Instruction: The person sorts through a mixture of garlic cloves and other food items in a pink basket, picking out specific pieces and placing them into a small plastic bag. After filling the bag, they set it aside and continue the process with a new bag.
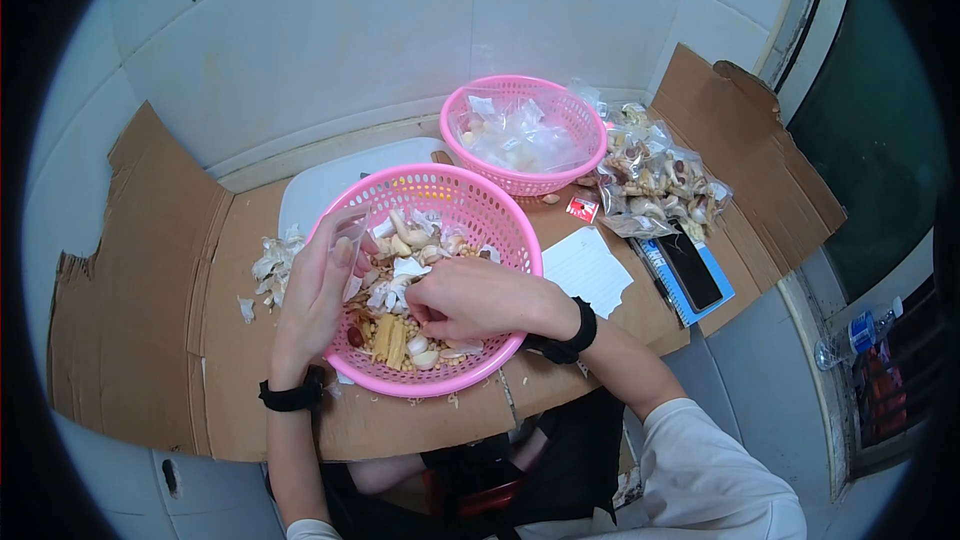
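A pink plastic basket (515, 230) stands in front of me, holding a mix of dried foods. In it I see yellowish sticks (390, 338), a red date (355, 336), pale round pieces (425, 359), small beige beans and crumpled white paper packets (388, 294). My left hand (318, 285) is at the basket's left side, closed around a small clear plastic bag (350, 223). My right hand (478, 294) reaches into the basket from the right. Its fingers are curled together among the contents, and whatever they pinch is hidden.
Behind stands another pink basket (603, 145) with clear bags in it. Filled bags (660, 180) are piled at right, near a phone (690, 270) on a blue notebook (712, 292). Lined paper (588, 268), a red-and-white packet (582, 208) and white scraps (275, 265) lie on the cardboard (235, 370).
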Motion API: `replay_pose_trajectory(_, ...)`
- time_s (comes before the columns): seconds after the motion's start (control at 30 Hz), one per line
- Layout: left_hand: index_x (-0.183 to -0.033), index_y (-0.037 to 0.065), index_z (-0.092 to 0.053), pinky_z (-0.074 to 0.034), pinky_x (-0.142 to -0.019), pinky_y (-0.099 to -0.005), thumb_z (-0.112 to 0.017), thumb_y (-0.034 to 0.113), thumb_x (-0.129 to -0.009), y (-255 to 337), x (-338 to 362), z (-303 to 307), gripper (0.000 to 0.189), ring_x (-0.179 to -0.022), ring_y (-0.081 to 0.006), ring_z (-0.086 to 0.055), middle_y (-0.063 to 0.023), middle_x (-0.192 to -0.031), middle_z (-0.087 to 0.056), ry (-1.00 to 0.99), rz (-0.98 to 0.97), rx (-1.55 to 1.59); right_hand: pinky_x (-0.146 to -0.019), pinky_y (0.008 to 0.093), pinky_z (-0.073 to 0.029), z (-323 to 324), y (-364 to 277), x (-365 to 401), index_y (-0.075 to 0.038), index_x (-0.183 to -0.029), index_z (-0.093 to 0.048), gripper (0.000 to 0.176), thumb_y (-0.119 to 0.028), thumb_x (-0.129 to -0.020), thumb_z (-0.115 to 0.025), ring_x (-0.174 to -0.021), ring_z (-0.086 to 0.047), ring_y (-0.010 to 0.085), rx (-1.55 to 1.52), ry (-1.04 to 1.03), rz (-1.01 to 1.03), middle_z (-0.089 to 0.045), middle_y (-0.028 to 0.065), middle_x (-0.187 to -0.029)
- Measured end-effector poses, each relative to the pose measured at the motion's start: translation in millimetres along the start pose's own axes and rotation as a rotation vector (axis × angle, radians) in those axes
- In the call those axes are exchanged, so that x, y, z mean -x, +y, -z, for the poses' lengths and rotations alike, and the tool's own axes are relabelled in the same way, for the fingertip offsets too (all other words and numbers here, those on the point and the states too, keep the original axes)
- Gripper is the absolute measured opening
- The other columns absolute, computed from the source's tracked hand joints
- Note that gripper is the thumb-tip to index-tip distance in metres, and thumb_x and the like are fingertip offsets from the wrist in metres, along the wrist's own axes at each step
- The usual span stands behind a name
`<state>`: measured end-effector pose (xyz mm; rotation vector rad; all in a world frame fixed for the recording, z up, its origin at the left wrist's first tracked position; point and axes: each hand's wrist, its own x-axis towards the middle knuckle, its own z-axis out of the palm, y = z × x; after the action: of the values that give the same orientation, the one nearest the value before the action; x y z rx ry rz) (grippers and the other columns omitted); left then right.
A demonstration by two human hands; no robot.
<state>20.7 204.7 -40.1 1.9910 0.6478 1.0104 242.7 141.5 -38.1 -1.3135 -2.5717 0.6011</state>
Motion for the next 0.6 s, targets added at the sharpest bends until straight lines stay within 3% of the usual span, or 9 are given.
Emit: replay_pose_trajectory(0.6, -0.143, 0.000, -0.055, -0.050, -0.084, -0.0325, -0.040, 0.055, -0.111, 1.3, 0.5, -1.0, 0.065, -0.089, -0.0167, -0.061, -0.0093, -0.101, -0.066, 0.012, 0.015, -0.005, -0.077, 0.0470, -0.055, 0.4, -1.5, -0.7, 0.001, -0.093, -0.071, 0.023, -0.022, -0.095, -0.069, -0.082, -0.072, 0.0361, 0.011, 0.011, 0.010, -0.073, 0.0173, -0.083)
